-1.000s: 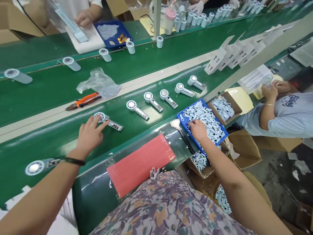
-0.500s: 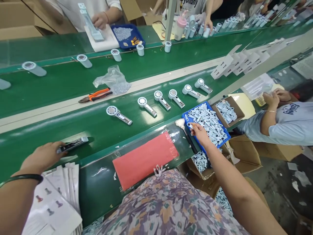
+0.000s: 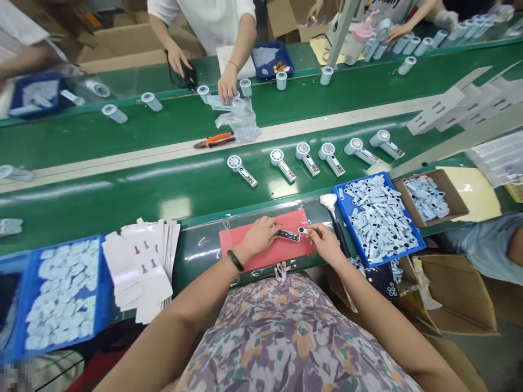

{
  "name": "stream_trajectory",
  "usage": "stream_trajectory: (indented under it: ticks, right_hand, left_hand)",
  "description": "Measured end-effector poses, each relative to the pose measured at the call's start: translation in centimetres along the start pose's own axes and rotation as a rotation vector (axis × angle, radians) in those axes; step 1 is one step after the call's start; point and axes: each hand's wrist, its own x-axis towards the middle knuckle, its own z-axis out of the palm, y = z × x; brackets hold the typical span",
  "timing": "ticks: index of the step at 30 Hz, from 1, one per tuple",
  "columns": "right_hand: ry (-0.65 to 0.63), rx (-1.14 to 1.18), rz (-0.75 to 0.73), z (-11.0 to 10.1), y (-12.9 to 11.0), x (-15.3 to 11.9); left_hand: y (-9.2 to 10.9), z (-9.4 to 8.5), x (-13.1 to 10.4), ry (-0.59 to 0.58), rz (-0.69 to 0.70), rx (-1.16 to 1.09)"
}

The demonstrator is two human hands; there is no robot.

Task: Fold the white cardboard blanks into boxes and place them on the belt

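Observation:
Over the red mat (image 3: 241, 239), my left hand (image 3: 262, 235) is closed on a small fan whose open handle (image 3: 289, 235) points right, its head hidden under the fingers. My right hand (image 3: 324, 243) pinches a small light-blue cover piece (image 3: 303, 230) with a black dot, beside the handle's end. To the right, a blue tray (image 3: 417, 246) holds many similar pieces. A black-handled tool with a whitish head (image 3: 328, 202) lies between the mat and the tray. Several handheld fans (image 3: 283, 165) with open handles lie in a row on the green belt (image 3: 196, 190).
White folded cards (image 3: 143, 267) and a blue tray of round parts (image 3: 100, 294) stand at left. Orange pliers (image 3: 216, 140) and a plastic bag (image 3: 245, 122) lie beyond the fans. A cardboard box (image 3: 457, 204) is at right. Across the belt, a person's hand (image 3: 227, 86) handles parts.
My left hand has brought the fan from the belt at left onto the red mat. My right hand has moved from the blue tray to the mat with the cover piece.

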Motion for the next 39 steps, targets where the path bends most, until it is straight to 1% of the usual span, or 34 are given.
stream_trajectory:
  ticks: [1,3,8,12,17,22,25,28,30,32,34,36,39]
  right_hand:
    - [-0.022,-0.036,-0.007,0.5,0.0,-0.1]
    - [-0.058,-0.112,-0.019,1.5,-0.1,-0.1]
    - [-0.095,-0.289,-0.021,4.2,-1.1,0.8]
    - [-0.119,-0.42,0.002,5.6,-2.2,1.3]
    - [-0.158,-0.515,0.002,5.6,-2.7,1.0]
    - [-0.117,-0.523,-0.05,5.2,-1.5,1.9]
    - [-0.139,-0.492,-0.035,5.0,-0.7,2.4]
    - [-0.21,-0.509,-0.083,4.9,-0.1,1.7]
    - [-0.257,-0.557,-0.133,5.0,0.4,0.6]
    - [-0.271,-0.611,-0.159,5.4,0.7,-0.2]
    - [-0.255,-0.643,-0.143,5.9,0.9,-0.5]
    - [-0.239,-0.652,-0.108,6.2,0.8,-0.3]
    - [-0.23,-0.62,-0.074,6.5,0.5,0.5]
  left_hand:
    - [0.6,0.7,0.3,0.004,-0.012,0.001]
    - [0.9,1.4,0.4,0.022,-0.031,-0.007]
    - [0.2,1.5,-0.1,0.11,-0.044,-0.156]
    - [-0.1,2.0,0.1,0.137,-0.048,-0.204]
    - [-0.2,2.7,0.2,0.155,-0.035,-0.247]
    - [-0.3,2.9,0.5,0.16,-0.05,-0.261]
    - [-0.1,2.7,0.2,0.15,-0.04,-0.252]
    - [0.6,2.6,-1.0,0.131,-0.032,-0.236]
    - [1.1,2.9,-2.0,0.128,-0.047,-0.226]
    - [1.4,3.3,-2.5,0.131,-0.074,-0.221]
    - [1.5,3.7,-2.5,0.132,-0.11,-0.218]
    - [1.5,3.9,-2.0,0.126,-0.146,-0.213]
    - [1.4,3.7,-1.3,0.103,-0.165,-0.193]
